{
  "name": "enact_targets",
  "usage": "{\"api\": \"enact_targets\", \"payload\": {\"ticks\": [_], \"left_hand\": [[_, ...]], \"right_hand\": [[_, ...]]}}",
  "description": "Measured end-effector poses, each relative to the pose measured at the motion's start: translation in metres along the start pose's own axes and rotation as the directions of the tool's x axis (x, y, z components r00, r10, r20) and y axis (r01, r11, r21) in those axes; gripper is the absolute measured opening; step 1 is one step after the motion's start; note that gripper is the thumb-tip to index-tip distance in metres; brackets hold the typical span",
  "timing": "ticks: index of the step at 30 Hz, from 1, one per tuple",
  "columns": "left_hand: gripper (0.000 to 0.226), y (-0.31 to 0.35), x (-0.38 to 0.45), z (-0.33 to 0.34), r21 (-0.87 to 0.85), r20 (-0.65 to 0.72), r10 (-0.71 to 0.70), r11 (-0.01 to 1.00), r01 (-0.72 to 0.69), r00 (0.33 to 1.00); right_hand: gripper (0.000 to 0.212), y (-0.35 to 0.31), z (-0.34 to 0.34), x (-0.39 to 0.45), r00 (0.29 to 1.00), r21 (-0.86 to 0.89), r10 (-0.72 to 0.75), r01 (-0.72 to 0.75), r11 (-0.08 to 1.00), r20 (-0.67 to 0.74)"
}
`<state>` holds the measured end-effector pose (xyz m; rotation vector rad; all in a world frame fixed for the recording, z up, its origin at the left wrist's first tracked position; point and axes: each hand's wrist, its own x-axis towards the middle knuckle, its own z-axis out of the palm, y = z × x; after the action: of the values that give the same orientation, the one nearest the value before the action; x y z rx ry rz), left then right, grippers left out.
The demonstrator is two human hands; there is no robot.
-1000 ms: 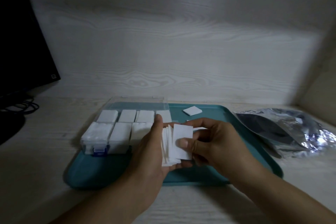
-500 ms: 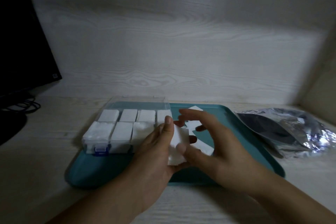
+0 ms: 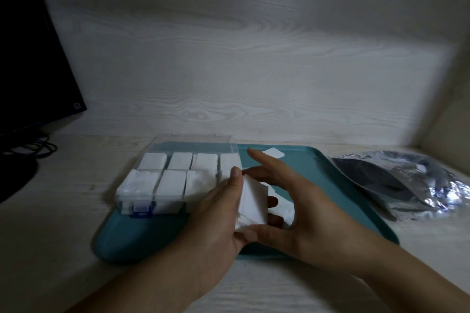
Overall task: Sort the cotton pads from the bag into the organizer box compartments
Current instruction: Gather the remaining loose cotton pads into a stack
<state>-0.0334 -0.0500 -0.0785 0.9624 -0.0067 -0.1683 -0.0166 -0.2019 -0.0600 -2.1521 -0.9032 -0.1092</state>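
Over the near edge of the teal tray [image 3: 343, 185] we see both hands working on one stack of cotton pads [image 3: 253, 204]. Our left hand [image 3: 218, 213] grips the stack, thumb up along its left side and fingertips showing past its right edge. Our right hand [image 3: 300, 201] pinches the stack's bottom corner with its thumb, while the forefinger stretches out straight above and the other fingers curve behind the pads. More loose pads [image 3: 282, 207] lie on the tray just behind the stack, and a single pad [image 3: 273, 153] lies at the tray's far edge. On the left part of the tray stands the clear organizer box [image 3: 178, 180], lid open, with two rows of compartments holding white pads; the near right compartment is hidden behind our left hand. To the right of the tray, on the pale wood-grain desk [image 3: 63, 211], lies the crumpled silver bag [image 3: 407, 185]. A dark monitor [image 3: 33, 58] stands at far left.
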Motion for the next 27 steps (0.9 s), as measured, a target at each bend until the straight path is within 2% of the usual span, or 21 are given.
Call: {"api": "enact_targets", "payload": {"ticks": [6, 11, 15, 20, 22, 23, 25, 27], "left_hand": [[0.045, 0.002, -0.001, 0.002, 0.04, 0.011, 0.018, 0.999, -0.019, 1.0], [0.045, 0.0, 0.0, 0.004, 0.014, 0.037, -0.003, 1.0, 0.002, 0.999], [0.046, -0.001, 0.001, 0.003, -0.012, 0.108, -0.046, 0.999, 0.048, 0.993], [0.036, 0.0, -0.002, 0.002, 0.037, 0.159, 0.002, 0.999, -0.008, 0.987], [0.036, 0.002, -0.002, 0.001, 0.053, 0.134, 0.007, 0.999, -0.014, 0.991], [0.039, 0.003, -0.001, 0.0, 0.068, 0.104, 0.009, 0.998, -0.016, 0.995], [0.043, 0.005, 0.002, -0.004, 0.076, 0.026, 0.017, 0.997, -0.019, 1.0], [0.032, 0.008, 0.004, -0.005, 0.058, -0.023, 0.023, 0.998, -0.022, 0.999]], "right_hand": [[0.089, 0.001, 0.003, 0.0, 0.999, 0.033, -0.052, 0.052, 0.998, -0.003], [0.09, 0.0, 0.007, 0.0, 0.999, 0.061, -0.04, 0.039, 0.997, 0.017], [0.091, 0.003, 0.007, 0.0, 1.0, 0.081, -0.011, 0.009, 0.997, 0.013], [0.097, 0.004, 0.006, 0.0, 1.0, 0.044, 0.0, 0.0, 0.999, 0.0], [0.098, 0.005, 0.002, 0.0, 1.0, 0.068, -0.007, 0.005, 0.998, 0.027], [0.096, 0.007, -0.002, 0.002, 0.999, 0.078, -0.022, 0.02, 0.997, 0.031], [0.076, 0.013, -0.015, 0.004, 0.999, 0.126, -0.001, 0.005, 0.992, -0.032], [0.049, 0.027, -0.03, 0.008, 0.977, 0.068, 0.064, -0.051, 0.996, -0.202]]}}
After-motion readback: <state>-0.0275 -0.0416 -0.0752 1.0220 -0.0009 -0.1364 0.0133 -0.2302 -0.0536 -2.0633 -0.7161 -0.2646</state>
